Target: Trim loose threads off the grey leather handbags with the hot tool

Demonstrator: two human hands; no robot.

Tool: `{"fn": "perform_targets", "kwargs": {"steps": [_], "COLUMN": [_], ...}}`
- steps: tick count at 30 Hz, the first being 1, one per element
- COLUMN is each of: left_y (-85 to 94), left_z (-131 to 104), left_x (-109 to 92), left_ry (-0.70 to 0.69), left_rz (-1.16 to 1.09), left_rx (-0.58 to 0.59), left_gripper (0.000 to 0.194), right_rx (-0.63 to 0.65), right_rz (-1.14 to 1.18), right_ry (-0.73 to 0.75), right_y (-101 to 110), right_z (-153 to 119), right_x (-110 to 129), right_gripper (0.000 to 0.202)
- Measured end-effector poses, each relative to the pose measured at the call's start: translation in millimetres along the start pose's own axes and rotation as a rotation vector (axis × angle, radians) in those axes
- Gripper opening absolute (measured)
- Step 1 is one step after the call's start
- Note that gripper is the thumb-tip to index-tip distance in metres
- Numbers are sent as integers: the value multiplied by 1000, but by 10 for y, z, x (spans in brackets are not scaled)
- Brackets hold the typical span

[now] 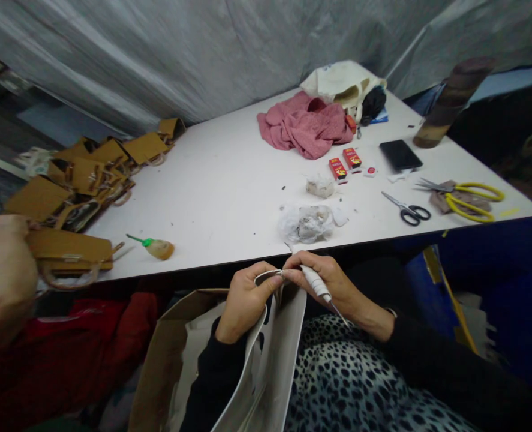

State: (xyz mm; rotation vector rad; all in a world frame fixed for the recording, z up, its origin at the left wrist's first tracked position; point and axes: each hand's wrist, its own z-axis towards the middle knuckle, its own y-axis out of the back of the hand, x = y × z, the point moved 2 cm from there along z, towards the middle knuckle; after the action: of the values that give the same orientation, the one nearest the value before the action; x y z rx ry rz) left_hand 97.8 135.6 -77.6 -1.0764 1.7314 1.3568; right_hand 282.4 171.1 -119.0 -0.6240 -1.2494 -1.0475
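Note:
My left hand (246,300) is closed in a pinch on the top edge of a whitish bag (288,342), which hangs open below the table edge over my lap. Close beside it, my right hand (340,291) grips an awl (316,283) with a white wrapped handle. A thin metal rod sticks out of the handle's lower end, and a small point shows beyond the fingers at the top. The right fingertips also meet the bag's edge near my left thumb. Fingers hide the exact spot being worked. Below my left arm stands a cardboard box (164,351) with pale pieces inside.
Several tan handbags (86,174) crowd the table's left end, where another person's hand (5,264) touches a tan bag (70,249). A green-tipped bottle (160,249), plastic-wrapped lump (313,224), black-handled scissors (407,211), yellow-handled scissors (470,201), phone (400,155) and pink cloth (301,127) lie on the white table (212,186).

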Motion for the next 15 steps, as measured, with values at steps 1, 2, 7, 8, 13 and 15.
{"fn": "perform_targets", "kwargs": {"steps": [1, 2, 7, 8, 13, 15], "left_y": [-1, -7, -130, -167, -315, -350], "left_z": [14, 32, 163, 194, 347, 398], "left_x": [7, 13, 57, 75, 177, 203], "left_ry": [2, 1, 32, 46, 84, 88], "left_rz": [-23, -46, -104, -115, -168, -164], "left_rx": [-13, -23, -30, -27, -68, -97], "left_gripper": [21, 19, 15, 15, 15, 15], "right_rx": [-13, -38, -216, -238, -376, -399], "right_rz": [2, 1, -122, -167, -284, -308], "right_ry": [-1, -3, -64, -63, -102, -133], "right_y": [30, 75, 473, 560, 826, 844], "right_z": [-3, -5, 18, 32, 139, 193], "right_x": [-45, -96, -369, -411, -569, -619], "right_gripper": [21, 22, 35, 37, 32, 30]}}
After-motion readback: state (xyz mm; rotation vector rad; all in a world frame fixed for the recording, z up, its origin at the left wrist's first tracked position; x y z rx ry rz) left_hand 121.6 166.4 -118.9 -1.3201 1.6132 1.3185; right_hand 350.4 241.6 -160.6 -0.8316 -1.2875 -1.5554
